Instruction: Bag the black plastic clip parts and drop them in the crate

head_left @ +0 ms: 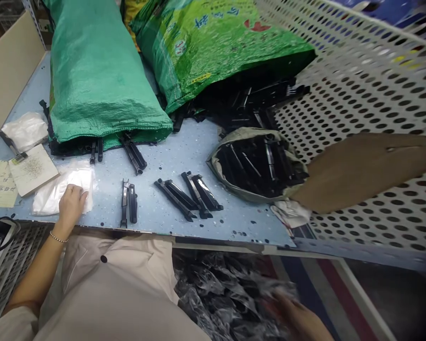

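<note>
My left hand [72,202] rests with curled fingers on a stack of clear plastic bags [44,199] at the table's left front. Low on the right, my right hand [294,312] is blurred beside black parts in clear plastic [227,293] below the table edge; its fingers are smeared. On the blue speckled table [170,158] lie a pair of black plastic parts [128,203] and several more black parts [188,195] further right. An open cloth bag [230,187] full of black parts stands right of them.
Behind are a green woven sack [99,76] and a printed green sack [213,42], both with black parts at their mouths. A perforated white panel [372,94] borders the right. Far left are a square block [33,170], a yellow note [2,187] and a white bundle [25,131].
</note>
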A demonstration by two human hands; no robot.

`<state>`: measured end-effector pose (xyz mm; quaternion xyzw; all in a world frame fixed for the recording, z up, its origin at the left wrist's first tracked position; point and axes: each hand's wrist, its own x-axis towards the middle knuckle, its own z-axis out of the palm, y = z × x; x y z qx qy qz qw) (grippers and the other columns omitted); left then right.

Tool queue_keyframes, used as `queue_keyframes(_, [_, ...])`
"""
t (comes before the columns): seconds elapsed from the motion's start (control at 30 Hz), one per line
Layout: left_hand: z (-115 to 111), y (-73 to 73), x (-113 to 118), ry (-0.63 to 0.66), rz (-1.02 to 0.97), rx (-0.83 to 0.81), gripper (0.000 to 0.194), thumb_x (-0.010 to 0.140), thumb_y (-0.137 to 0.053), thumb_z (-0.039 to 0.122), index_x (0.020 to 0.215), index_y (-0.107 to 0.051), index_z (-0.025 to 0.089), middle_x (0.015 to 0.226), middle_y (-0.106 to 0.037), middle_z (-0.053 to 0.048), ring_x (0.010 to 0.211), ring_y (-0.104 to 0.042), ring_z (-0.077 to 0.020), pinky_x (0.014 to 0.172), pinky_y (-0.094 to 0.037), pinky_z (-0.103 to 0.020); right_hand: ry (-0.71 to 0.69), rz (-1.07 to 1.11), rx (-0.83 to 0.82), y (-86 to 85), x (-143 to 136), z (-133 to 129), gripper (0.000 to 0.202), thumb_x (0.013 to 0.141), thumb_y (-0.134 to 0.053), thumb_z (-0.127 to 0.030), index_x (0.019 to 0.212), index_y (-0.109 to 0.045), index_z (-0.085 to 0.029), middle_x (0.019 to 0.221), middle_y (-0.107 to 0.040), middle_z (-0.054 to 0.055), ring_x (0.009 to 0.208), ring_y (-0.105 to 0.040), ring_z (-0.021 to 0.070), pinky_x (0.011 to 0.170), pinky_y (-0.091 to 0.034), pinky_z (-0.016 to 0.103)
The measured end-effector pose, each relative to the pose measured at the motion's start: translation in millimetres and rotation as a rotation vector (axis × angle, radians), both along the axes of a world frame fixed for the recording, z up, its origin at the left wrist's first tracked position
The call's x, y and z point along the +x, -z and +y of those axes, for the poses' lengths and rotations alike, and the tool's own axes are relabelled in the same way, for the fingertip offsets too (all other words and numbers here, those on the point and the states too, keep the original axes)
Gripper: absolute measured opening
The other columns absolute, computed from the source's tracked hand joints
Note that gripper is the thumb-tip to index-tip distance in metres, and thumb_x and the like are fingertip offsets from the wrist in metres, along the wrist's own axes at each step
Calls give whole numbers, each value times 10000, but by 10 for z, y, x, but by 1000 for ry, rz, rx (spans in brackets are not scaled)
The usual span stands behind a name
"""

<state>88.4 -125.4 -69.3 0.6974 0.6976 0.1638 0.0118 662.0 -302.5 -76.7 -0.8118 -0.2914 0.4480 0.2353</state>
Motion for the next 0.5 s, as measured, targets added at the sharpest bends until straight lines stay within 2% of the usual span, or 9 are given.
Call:
queue_keyframes(0.07, [20, -11, -8, -16, -4, -13, 205, 920, -554, 339, 954, -648, 161, 1003, -620, -107, 863, -622, -238, 704, -475, -327, 5, 89, -62, -169, -256, 275, 390, 645, -696, -651, 697, -665, -265, 768, -718, 181, 691, -725, 287, 693, -591, 426])
queue_keyframes(0.1, [37, -15, -20, -19, -19, -27, 199, 920, -541, 325, 934, -654, 162, 993, -625, -108, 872, -621, -242, 711, -474, -330, -43, 143, -81, -266, -470, 442, 416, 635, -720, -629, 774, -693, -238, 853, -736, 190, 742, -728, 284, 727, -593, 419])
queue_keyframes(0.17, [87, -18, -71, -27, -114, -65, 185, 905, -527, 287, 857, -663, 172, 943, -641, -94, 866, -623, -235, 733, -475, -332, -282, 201, 16, -437, -1053, 798, 505, 725, -643, -661, 906, -702, -194, 907, -740, 167, 762, -706, 257, 744, -582, 403])
queue_keyframes(0.23, [143, -10, -158, -61, -309, -114, 177, 868, -564, 306, 783, -655, 181, 861, -653, -64, 805, -625, -211, 725, -480, -319, -488, 191, 122, -531, -1738, 1117, 575, 842, -490, -674, 1037, -682, -168, 885, -729, 134, 741, -680, 235, 715, -559, 378])
queue_keyframes(0.27, [165, -2, -210, -82, -428, -142, 181, 849, -586, 330, 766, -650, 183, 814, -655, -47, 765, -624, -197, 710, -483, -309, -554, 143, 163, -545, -2066, 1243, 599, 878, -450, -652, 1162, -645, -161, 887, -728, 121, 734, -673, 232, 705, -544, 372])
queue_keyframes(0.33, [182, 18, -315, -132, -631, -176, 187, 825, -609, 357, 764, -641, 183, 735, -650, -18, 697, -621, -174, 680, -491, -292, -694, -19, 194, -520, -2595, 1421, 667, 885, -531, -561, 1405, -495, -144, 881, -723, 108, 765, -672, 250, 734, -513, 373])
queue_keyframes(0.4, [160, 40, -395, -192, -711, -135, 162, 810, -618, 342, 793, -639, 183, 716, -655, -4, 679, -628, -164, 691, -505, -290, -755, -117, 213, -465, -2898, 1527, 719, 869, -604, -421, 1490, -396, -124, 846, -711, 97, 775, -669, 257, 752, -495, 371])
queue_keyframes(0.43, [140, 52, -418, -206, -701, -90, 142, 805, -620, 324, 810, -641, 184, 732, -665, -6, 694, -636, -166, 716, -514, -298, -750, -81, 223, -437, -2976, 1568, 690, 868, -604, -365, 1483, -406, -122, 819, -699, 83, 749, -664, 243, 741, -497, 360])
queue_keyframes(0.5, [96, 74, -431, -151, -640, 1, 124, 816, -599, 284, 855, -662, 186, 823, -695, -28, 795, -663, -181, 806, -525, -324, -696, 203, 213, -386, -3069, 1644, 576, 889, -566, -314, 1433, -468, -152, 774, -677, 43, 663, -643, 188, 680, -511, 317])
